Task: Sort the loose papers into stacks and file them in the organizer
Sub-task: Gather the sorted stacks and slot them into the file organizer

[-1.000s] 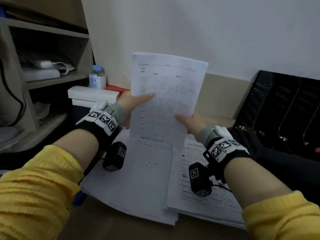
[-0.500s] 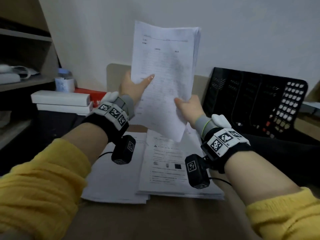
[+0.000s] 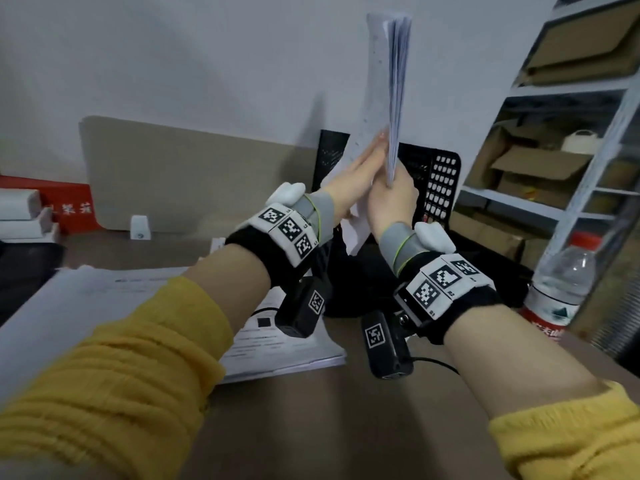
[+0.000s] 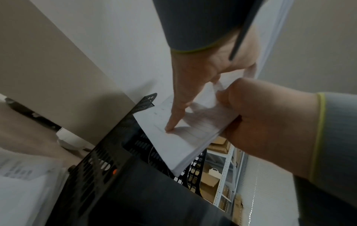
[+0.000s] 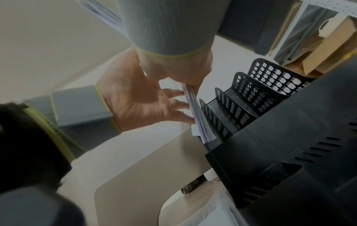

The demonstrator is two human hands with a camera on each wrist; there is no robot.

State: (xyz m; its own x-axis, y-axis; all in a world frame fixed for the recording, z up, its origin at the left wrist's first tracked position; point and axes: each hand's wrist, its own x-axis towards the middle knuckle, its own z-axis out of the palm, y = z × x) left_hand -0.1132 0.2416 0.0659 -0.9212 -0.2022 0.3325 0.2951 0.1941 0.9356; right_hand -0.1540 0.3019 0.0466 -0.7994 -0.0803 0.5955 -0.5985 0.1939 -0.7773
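Note:
I hold a thick stack of printed papers [image 3: 384,81] upright and edge-on above the black mesh organizer [image 3: 440,181] at the back of the desk. My left hand [image 3: 356,171] lies against the stack's left face with straight fingers; in the left wrist view its index finger [image 4: 172,122] presses on the top sheet [image 4: 173,142]. My right hand [image 3: 394,199] grips the stack's lower edge. In the right wrist view the stack's bottom corner [image 5: 203,130] hangs at the first divider of the organizer [image 5: 251,97], whose slots look empty.
Two flat piles of papers [image 3: 284,344] lie on the desk at the left under my left forearm. A water bottle [image 3: 561,282] stands at the right by a metal shelf of cardboard boxes [image 3: 540,164]. A beige panel [image 3: 194,174] and a red box [image 3: 69,206] stand behind.
The stack has swung from facing me to edge-on and moved right over the organizer. My view has turned right, and the left thumb no longer lies across the front sheet.

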